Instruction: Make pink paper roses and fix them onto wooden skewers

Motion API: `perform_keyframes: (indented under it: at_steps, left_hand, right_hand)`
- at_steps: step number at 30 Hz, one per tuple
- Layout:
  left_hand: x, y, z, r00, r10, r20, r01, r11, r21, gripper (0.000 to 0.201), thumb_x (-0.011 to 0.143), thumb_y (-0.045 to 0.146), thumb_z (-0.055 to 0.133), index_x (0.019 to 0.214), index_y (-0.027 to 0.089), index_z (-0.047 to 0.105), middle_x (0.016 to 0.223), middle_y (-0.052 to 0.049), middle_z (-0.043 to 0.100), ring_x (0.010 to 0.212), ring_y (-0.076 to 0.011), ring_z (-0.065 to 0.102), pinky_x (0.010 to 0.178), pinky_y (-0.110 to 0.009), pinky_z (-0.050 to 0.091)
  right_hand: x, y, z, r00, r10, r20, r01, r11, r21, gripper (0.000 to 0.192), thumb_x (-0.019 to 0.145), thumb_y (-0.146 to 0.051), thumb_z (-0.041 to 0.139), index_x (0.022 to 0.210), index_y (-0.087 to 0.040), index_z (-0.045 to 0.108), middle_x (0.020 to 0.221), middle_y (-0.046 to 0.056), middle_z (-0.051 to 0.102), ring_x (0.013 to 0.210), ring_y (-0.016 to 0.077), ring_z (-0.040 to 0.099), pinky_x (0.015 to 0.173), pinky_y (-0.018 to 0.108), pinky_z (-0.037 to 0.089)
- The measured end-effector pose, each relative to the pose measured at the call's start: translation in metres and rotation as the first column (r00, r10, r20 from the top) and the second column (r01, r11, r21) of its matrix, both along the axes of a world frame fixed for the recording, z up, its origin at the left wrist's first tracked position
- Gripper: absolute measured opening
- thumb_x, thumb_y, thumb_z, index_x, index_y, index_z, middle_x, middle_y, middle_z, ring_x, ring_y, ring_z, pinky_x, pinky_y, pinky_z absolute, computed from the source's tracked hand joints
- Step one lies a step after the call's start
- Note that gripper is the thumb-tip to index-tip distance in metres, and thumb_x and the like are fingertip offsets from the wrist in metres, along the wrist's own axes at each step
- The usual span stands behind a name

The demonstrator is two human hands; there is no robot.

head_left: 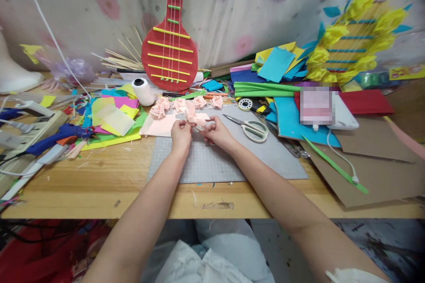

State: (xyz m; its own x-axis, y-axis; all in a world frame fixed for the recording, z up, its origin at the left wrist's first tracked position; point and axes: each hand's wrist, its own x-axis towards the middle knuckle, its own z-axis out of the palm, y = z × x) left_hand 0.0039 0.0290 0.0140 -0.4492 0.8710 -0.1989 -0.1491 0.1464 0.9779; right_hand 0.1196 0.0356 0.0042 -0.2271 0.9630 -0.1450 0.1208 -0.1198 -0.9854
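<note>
The left hand [181, 135] has its grip closed on a pale pink paper piece [195, 117], pinching it low with thumb and finger. The right hand [217, 135] is at the piece's right side with fingers bent; whether its grip is closed on the paper, I cannot tell. The piece is held up between the two hands, above the upper part of a grey cutting mat [219, 166] on the wooden bench [129, 177]. Just beyond it, pink paper flowers [217, 102] stand in a row, and a pink sheet [159, 125] lies beside the left hand. Scissors [254, 131] with pale handles rest on the mat near the right hand, blades slightly parted and pointing left. A white thread spool [144, 92] leans behind the pink sheet. Farther left are a heap of coloured paper [114, 115], a blue glue gun [58, 137] and a loaded power strip [31, 143]. To the right lie green paper strips [265, 89] and brown cardboard [361, 181] with one loose green strip [335, 166] across it. At the back stand a red lute-shaped craft [169, 57] and, at far right, a yellow one trimmed with yellow flowers [361, 9], before a pale patterned curtain [239, 9].
</note>
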Motion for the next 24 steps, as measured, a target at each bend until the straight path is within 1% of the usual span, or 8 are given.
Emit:
perform_keyframes:
  at_steps: [2,5,9,12,15,18,21,24]
  left_hand:
    - [-0.001,-0.001,0.002,0.998,-0.055,0.019,0.056,0.998,-0.018,0.009,0.063,0.021,0.052,0.069,0.016,0.048,0.064,0.001,0.057,0.052,-0.0086,0.049,0.038,-0.016,0.028]
    - [-0.005,-0.003,0.004,0.992,-0.111,0.059,0.113,0.993,-0.027,0.010,0.061,0.021,0.052,0.070,0.016,0.051,0.068,0.000,0.057,0.056,-0.0095,0.052,0.037,-0.016,0.030]
    - [-0.006,-0.003,0.002,0.994,-0.103,0.041,0.104,0.994,-0.018,0.013,0.059,0.020,0.054,0.070,0.016,0.051,0.066,0.000,0.057,0.056,-0.0095,0.052,0.037,-0.016,0.033]
    - [-0.005,-0.003,0.000,0.997,-0.073,0.013,0.073,0.997,-0.002,0.014,0.061,0.023,0.056,0.071,0.016,0.049,0.063,0.001,0.056,0.054,-0.0095,0.051,0.038,-0.016,0.034]
    - [-0.004,-0.003,-0.002,1.000,-0.030,-0.010,0.030,0.999,0.013,0.016,0.064,0.026,0.058,0.071,0.016,0.048,0.061,0.001,0.055,0.053,-0.0093,0.051,0.038,-0.017,0.035]
    - [-0.003,-0.002,-0.002,1.000,0.006,-0.011,-0.005,1.000,0.030,0.017,0.066,0.027,0.058,0.072,0.017,0.047,0.061,0.001,0.055,0.052,-0.0090,0.051,0.038,-0.017,0.036]
    - [-0.003,-0.002,-0.002,1.000,0.017,0.008,-0.017,0.999,0.043,0.018,0.067,0.028,0.058,0.073,0.016,0.047,0.063,0.000,0.057,0.052,-0.0088,0.051,0.037,-0.017,0.035]
    - [-0.003,-0.002,0.000,1.000,0.009,0.024,-0.010,0.999,0.034,0.017,0.067,0.028,0.058,0.073,0.014,0.051,0.067,-0.002,0.058,0.053,-0.0082,0.051,0.037,-0.016,0.035]
  right_hand:
    - [0.001,0.000,0.002,1.000,-0.008,0.015,0.009,0.999,-0.035,0.041,0.064,-0.021,0.062,0.089,-0.023,0.030,0.047,-0.012,0.050,0.030,0.0062,0.041,0.029,0.015,0.030]
    - [0.003,0.000,0.005,1.000,-0.014,0.023,0.016,0.997,-0.074,0.039,0.065,-0.019,0.062,0.088,-0.022,0.030,0.044,-0.012,0.052,0.030,0.0071,0.043,0.030,0.015,0.032]
    - [0.004,-0.001,0.007,0.999,-0.026,0.034,0.029,0.995,-0.098,0.037,0.068,-0.021,0.061,0.089,-0.022,0.031,0.043,-0.011,0.052,0.030,0.0071,0.043,0.031,0.015,0.032]
    - [0.004,-0.001,0.005,0.999,-0.003,0.032,0.006,0.996,-0.090,0.035,0.070,-0.023,0.060,0.089,-0.022,0.031,0.046,-0.011,0.052,0.031,0.0067,0.044,0.031,0.015,0.032]
    - [0.004,0.000,0.000,0.999,0.043,0.033,-0.042,0.999,-0.034,0.034,0.071,-0.028,0.060,0.090,-0.023,0.032,0.052,-0.010,0.054,0.036,0.0069,0.047,0.032,0.015,0.033]
    - [0.003,0.001,-0.005,0.994,0.053,0.096,-0.057,0.998,0.038,0.034,0.070,-0.036,0.060,0.088,-0.023,0.033,0.053,-0.010,0.052,0.035,0.0066,0.044,0.032,0.016,0.030]
    - [0.004,0.002,-0.009,0.977,-0.003,0.213,-0.026,0.991,0.133,0.036,0.065,-0.044,0.062,0.079,-0.022,0.036,0.051,-0.010,0.047,0.038,0.0062,0.041,0.036,0.017,0.028]
    - [0.005,0.003,-0.010,0.944,-0.064,0.324,-0.026,0.963,0.268,0.036,0.062,-0.048,0.062,0.068,-0.020,0.041,0.054,-0.007,0.047,0.046,0.0065,0.041,0.043,0.019,0.029]
